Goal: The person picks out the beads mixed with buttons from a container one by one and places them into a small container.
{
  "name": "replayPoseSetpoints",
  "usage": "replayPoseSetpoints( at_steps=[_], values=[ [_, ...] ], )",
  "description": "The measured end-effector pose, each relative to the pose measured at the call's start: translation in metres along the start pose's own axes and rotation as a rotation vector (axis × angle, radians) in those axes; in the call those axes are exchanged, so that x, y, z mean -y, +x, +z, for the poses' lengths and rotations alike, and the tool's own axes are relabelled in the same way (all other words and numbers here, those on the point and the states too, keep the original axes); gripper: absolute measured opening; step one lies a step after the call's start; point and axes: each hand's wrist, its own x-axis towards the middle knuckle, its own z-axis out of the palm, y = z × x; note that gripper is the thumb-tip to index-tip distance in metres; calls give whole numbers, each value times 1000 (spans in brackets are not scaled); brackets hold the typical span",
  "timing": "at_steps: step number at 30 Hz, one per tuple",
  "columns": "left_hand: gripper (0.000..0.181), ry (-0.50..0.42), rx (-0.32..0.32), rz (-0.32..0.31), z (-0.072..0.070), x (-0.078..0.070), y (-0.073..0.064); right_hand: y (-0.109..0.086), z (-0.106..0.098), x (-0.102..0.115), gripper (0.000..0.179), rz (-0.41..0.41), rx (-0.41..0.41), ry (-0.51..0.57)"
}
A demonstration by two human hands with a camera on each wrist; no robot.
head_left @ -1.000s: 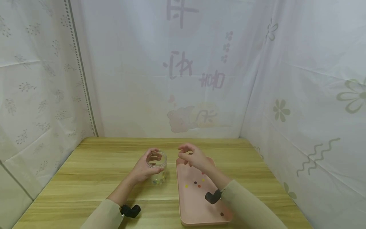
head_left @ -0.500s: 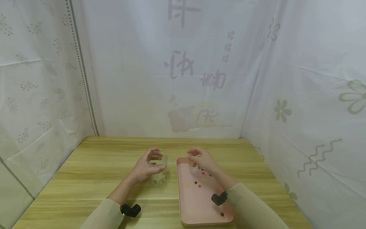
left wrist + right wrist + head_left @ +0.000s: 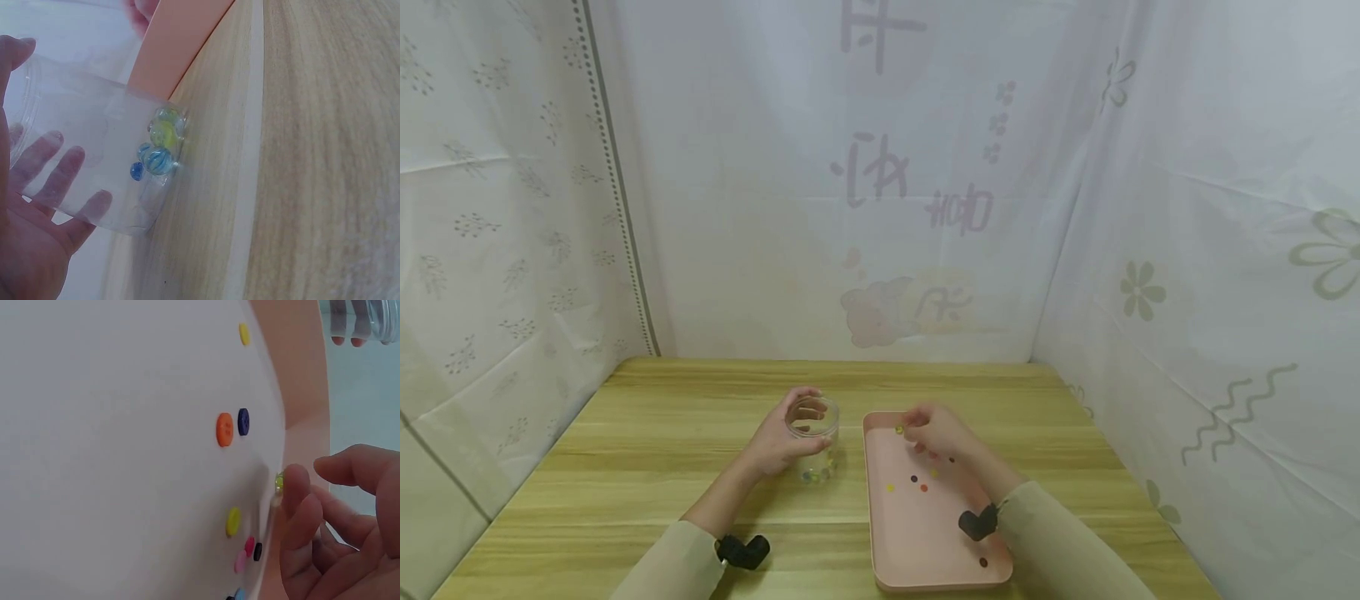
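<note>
My left hand [image 3: 775, 443] grips a clear jar [image 3: 94, 119] round its side, near the open mouth. Several glass marbles [image 3: 159, 159], blue and yellow-green, lie at the jar's bottom. My right hand [image 3: 942, 435] is over the far end of a pink tray [image 3: 917, 546]. In the right wrist view, its thumb stands apart from the bent fingers, with nothing held between them. A yellow-green marble [image 3: 279, 482] lies in the tray right by those fingertips, partly hidden by one. Small buttons lie in the tray too, among them an orange button [image 3: 224, 429] and a navy button [image 3: 244, 422].
Tray and jar stand on a wood-grain table [image 3: 685, 417]. A dark brown button [image 3: 983, 562] lies near the tray's front right corner. White patterned curtains [image 3: 775, 208] hang behind the table and at both sides. The tray has a raised rim.
My right hand has moved right and down from beside the jar to the tray's far end, close by the yellow-green marble. My left hand and the jar have stayed in place.
</note>
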Motion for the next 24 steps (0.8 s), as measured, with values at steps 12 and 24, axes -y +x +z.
replayPoseSetpoints(
  at_steps=[12, 24],
  values=[
    [81, 4, 1, 16, 0, 1, 0, 2, 21, 6, 39, -45, 32, -72],
    [81, 11, -4, 10, 1, 0, 0, 4, 42, 5, 50, -63, 119, 86]
  ],
)
